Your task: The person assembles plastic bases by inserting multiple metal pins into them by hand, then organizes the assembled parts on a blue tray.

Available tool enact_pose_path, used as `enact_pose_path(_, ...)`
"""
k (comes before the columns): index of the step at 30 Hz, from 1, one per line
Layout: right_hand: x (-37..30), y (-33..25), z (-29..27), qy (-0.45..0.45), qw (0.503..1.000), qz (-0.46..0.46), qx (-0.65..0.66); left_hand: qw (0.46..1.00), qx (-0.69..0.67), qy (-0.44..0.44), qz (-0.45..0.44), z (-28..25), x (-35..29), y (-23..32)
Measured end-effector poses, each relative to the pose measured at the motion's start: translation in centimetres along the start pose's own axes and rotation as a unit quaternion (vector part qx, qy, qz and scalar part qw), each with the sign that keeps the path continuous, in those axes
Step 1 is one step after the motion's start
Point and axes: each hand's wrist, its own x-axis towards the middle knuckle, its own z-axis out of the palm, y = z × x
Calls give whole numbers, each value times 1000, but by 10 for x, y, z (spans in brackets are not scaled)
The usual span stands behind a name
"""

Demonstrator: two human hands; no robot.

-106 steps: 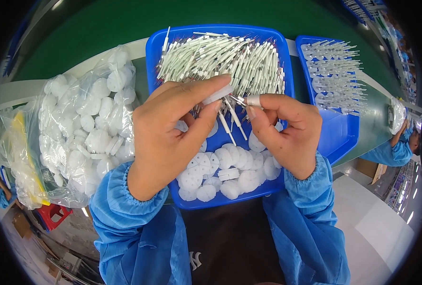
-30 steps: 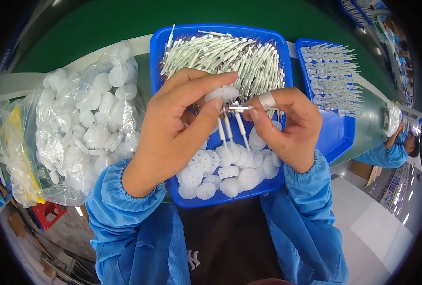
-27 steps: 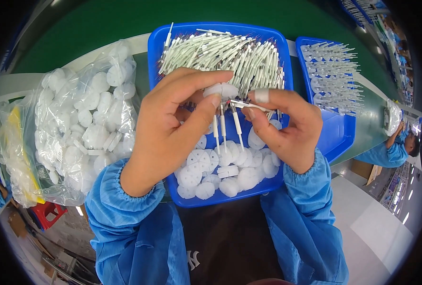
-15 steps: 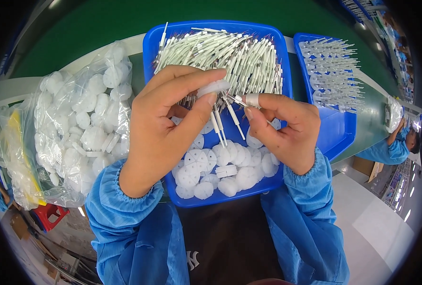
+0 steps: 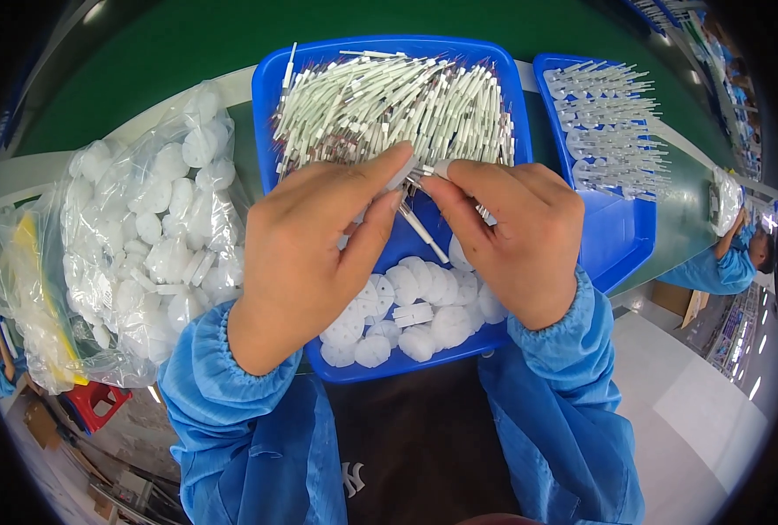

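Note:
Over a blue tray (image 5: 262, 114), my left hand (image 5: 306, 236) pinches a white plastic disc (image 5: 401, 174) edge-on between thumb and index finger. A slim white rod (image 5: 422, 230) with a thin metal tip slants down below the disc. My right hand (image 5: 522, 236) is closed at the disc's right side, thumb and index finger pinching a thin rod whose end meets it; the fingers hide most of this rod. A white band wraps the right index fingertip. Many white rods (image 5: 389, 109) fill the tray's far half, and loose white discs (image 5: 441, 306) lie in its near part.
To the right, a second blue tray (image 5: 615, 254) holds rows of discs with rods standing out. A clear plastic bag (image 5: 148, 236) of white discs sits at the left. A red stool (image 5: 98, 404) stands lower left. At the far right another person's blue sleeve (image 5: 723, 269) shows.
My right hand has moved left and up, closing in on the disc. My left hand has turned, so the disc shows less, and fewer hanging rods are visible.

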Motion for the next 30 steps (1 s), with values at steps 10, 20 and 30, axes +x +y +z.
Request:
enact_pose_path(10, -4, 5, 11, 49, 997, -18, 53, 995, -68, -4, -80, 3, -3, 1)
enact_pose_path(20, -9, 19, 10, -22, 916, 107, 385, 998, 16, 2, 63, -6, 2, -1)
enact_pose_path(30, -10, 11, 10, -43, 892, 139, 429, 988, 38, 57, 137, 3, 5, 1)
